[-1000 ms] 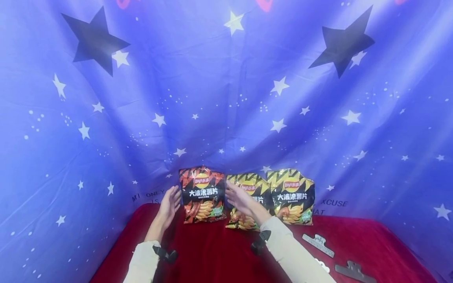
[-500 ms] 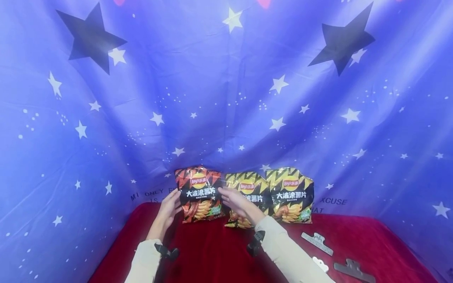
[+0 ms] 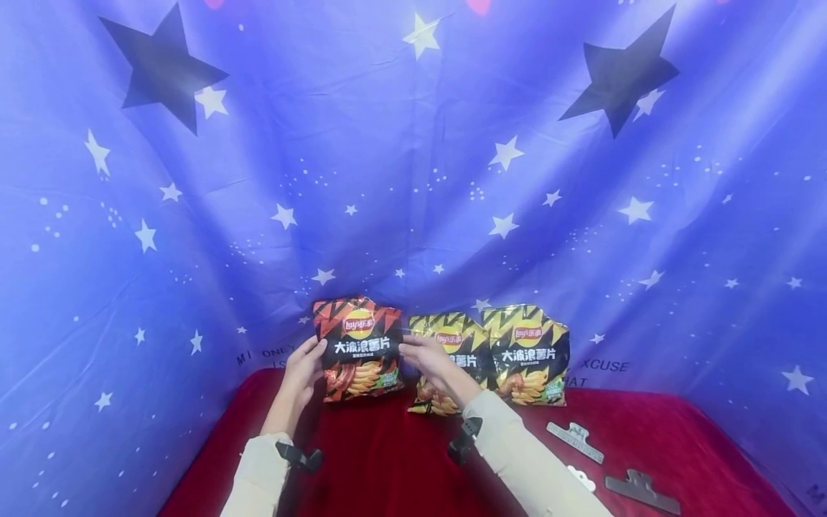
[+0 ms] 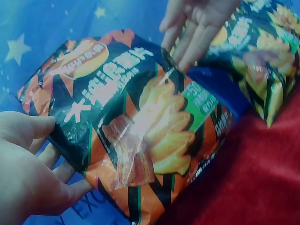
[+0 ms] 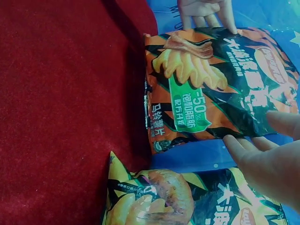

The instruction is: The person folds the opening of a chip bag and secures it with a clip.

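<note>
A red-and-black Lay's potato chip bag (image 3: 358, 359) stands upright between my two hands. My left hand (image 3: 298, 377) holds its left edge, thumb on the front and fingers behind, plain in the left wrist view. At the opposite edge my right hand (image 3: 439, 366) pinches the bag, its thumb (image 5: 283, 123) over the front and its fingers at the back. Two yellow-and-black chip bags stand to the right: a middle one (image 3: 446, 322), partly covered by my right hand, and a right one (image 3: 530, 359).
On the red cloth (image 3: 381, 459) at the front right lie a silver clip (image 3: 575, 441), a dark clip (image 3: 642, 492) and a small white item (image 3: 583, 477) partly behind the right sleeve. A blue star-printed curtain (image 3: 362, 143) hangs close behind the bags.
Both hands have come in onto the red bag's edges and taken hold of it. The bag has shifted left and slightly up, away from the yellow bags, which stay put.
</note>
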Available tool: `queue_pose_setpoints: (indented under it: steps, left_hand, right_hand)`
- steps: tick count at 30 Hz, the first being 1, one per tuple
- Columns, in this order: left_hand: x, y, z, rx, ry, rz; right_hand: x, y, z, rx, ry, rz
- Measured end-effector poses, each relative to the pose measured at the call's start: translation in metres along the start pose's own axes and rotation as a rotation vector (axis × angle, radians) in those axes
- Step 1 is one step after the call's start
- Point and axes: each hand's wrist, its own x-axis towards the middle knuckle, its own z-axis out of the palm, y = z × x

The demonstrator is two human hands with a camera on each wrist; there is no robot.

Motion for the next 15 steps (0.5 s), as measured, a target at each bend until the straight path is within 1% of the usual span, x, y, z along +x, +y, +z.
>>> queue_pose_setpoints:
  steps: [3,5,8,11,15]
  left_hand:
    - [-0.003,0.008,0.006,-0.055,0.003,0.017]
    - [-0.005,0.013,0.009,-0.078,0.007,0.021]
    - [-0.010,0.019,0.015,-0.096,-0.008,0.032]
    - [-0.016,0.025,0.021,-0.101,-0.030,0.040]
    - [-0.022,0.032,0.027,-0.109,-0.061,0.056]
  right_hand:
    - [-0.001,-0.002,0.000,0.003,0.070,-0.016]
    - [-0.002,-0.003,0.000,0.019,0.105,-0.028]
    - [-0.002,-0.006,-0.002,0.019,0.154,-0.030]
    - [-0.002,-0.009,-0.006,0.031,0.195,-0.021]
    - [-0.005,-0.017,-0.014,0.037,0.216,0.003]
